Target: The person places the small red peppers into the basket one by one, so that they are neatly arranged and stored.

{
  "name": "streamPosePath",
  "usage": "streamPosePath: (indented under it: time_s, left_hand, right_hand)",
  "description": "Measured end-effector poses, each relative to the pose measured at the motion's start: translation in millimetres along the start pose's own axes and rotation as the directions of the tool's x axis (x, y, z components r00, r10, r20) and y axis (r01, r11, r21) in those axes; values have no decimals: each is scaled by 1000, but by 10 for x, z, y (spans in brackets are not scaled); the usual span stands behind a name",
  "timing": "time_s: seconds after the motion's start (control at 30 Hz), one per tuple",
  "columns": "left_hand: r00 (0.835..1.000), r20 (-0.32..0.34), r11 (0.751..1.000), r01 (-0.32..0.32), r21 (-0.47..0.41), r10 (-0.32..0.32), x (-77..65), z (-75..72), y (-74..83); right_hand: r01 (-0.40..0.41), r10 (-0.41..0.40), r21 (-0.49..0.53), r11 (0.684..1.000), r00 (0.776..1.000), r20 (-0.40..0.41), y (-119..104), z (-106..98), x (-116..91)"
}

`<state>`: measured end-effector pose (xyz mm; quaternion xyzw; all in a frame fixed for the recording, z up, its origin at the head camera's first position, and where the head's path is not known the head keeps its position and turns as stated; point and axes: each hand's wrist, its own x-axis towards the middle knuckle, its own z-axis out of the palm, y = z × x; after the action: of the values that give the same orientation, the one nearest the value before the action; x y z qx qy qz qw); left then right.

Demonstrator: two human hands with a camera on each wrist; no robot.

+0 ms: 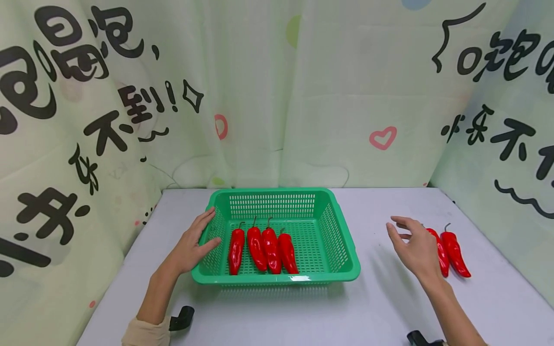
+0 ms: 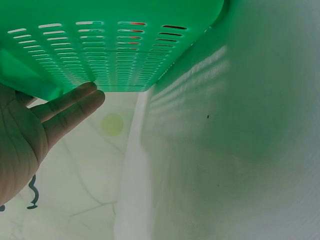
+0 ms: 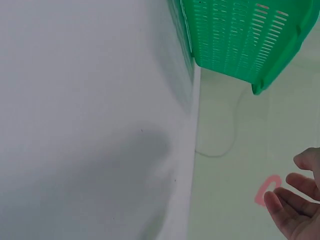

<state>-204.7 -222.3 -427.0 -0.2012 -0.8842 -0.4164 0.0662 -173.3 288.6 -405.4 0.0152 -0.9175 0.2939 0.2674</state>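
A green plastic basket (image 1: 342, 277) with slotted walls stands mid-table. Inside it several red chili peppers (image 1: 256, 248) lie side by side, stems pointing away from me. At the basket's left rim is my left hand (image 1: 190, 247), fingers extended along the outside and thumb reaching over the edge. The left wrist view shows its fingers beside the slotted wall. To the right of the basket my right hand (image 1: 414, 247) hovers over the table, fingers loosely bent and holding nothing. Just beyond it lie two more red peppers, one (image 1: 454, 254) in full view, the other (image 1: 441, 252) partly hidden by the hand.
The white table (image 1: 277, 322) ends at a pale curtain (image 1: 259, 96) with black lettering and heart prints, which also closes off both sides. Black wrist mounts (image 1: 182, 318) stick out from each forearm.
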Motion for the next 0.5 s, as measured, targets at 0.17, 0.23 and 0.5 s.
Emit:
streamPosePath:
  time_s: [0.17, 0.23, 0.5]
  left_hand:
    - [1000, 0, 1000, -1, -4, 1, -5, 1, -8]
    - [1000, 0, 1000, 0, -6, 0, -7, 1, -9]
    - [1000, 0, 1000, 1, -5, -1, 0, 5, -12]
  right_hand:
    - [-8, 8, 8, 1000, 1000, -5, 60, -18, 2]
    - [-9, 9, 16, 1000, 1000, -10, 83, -26, 0]
    - [-53, 53, -14, 998, 999, -7, 181, -87, 7]
